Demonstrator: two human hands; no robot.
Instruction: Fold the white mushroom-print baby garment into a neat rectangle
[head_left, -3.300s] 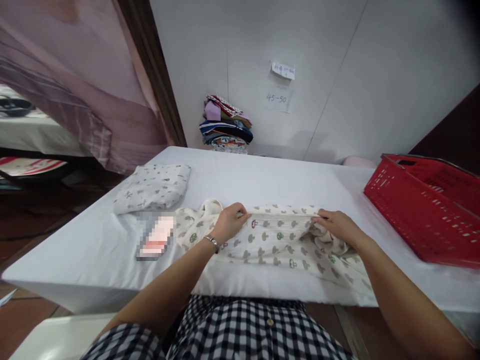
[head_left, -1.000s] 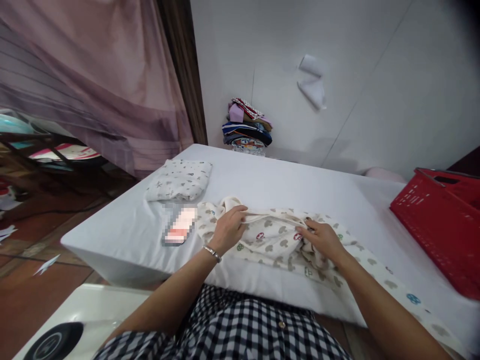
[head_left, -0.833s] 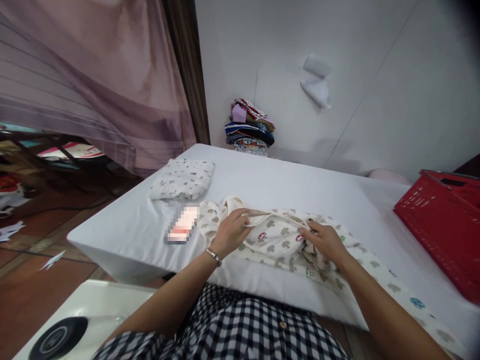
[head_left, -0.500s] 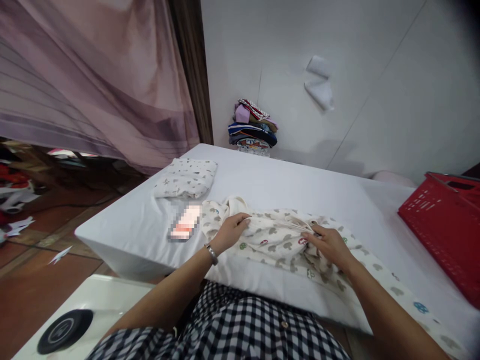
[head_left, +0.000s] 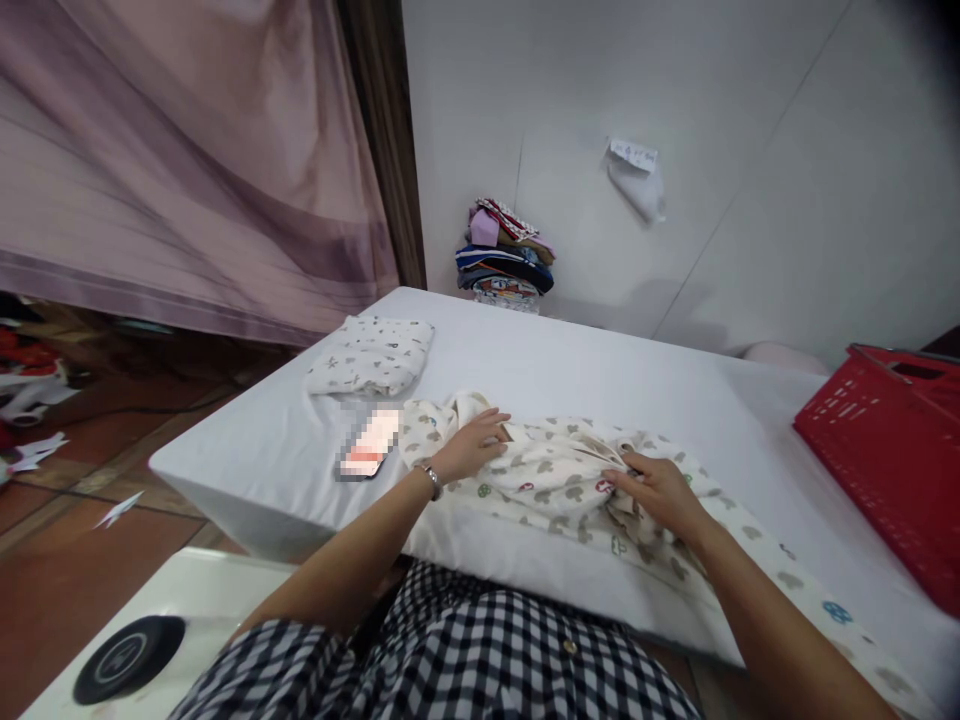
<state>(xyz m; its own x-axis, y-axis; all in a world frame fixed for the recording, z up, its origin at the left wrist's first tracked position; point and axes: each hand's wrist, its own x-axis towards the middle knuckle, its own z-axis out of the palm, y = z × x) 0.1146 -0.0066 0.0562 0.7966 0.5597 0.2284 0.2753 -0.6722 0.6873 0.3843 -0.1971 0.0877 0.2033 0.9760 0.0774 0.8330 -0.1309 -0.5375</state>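
Observation:
A cream cloth [head_left: 547, 480] with a grey, red and green mushroom print lies bunched along the near side of the white-covered table [head_left: 570, 365]. My left hand [head_left: 472, 447], wearing a metal wristband, rests over its left part with fingers stretched out and slightly apart. At the gathered right part, my right hand [head_left: 664, 490] pinches a fold between thumb and fingers. One long strip of the cloth trails to the lower right under my right forearm. Whether it is a garment or a plain piece, I cannot tell.
A folded white printed cloth [head_left: 375, 355] lies at the table's left, with a blurred-out phone-like object [head_left: 371, 442] before it. A red plastic basket [head_left: 889, 460] stands at right. Folded clothes [head_left: 506, 250] are stacked by the wall. A white surface with a black disc [head_left: 129, 660] is lower left.
My left hand has loosened its pinch on the cloth's edge and spread its fingers. The right hand keeps its hold. The paper on the wall has flapped down.

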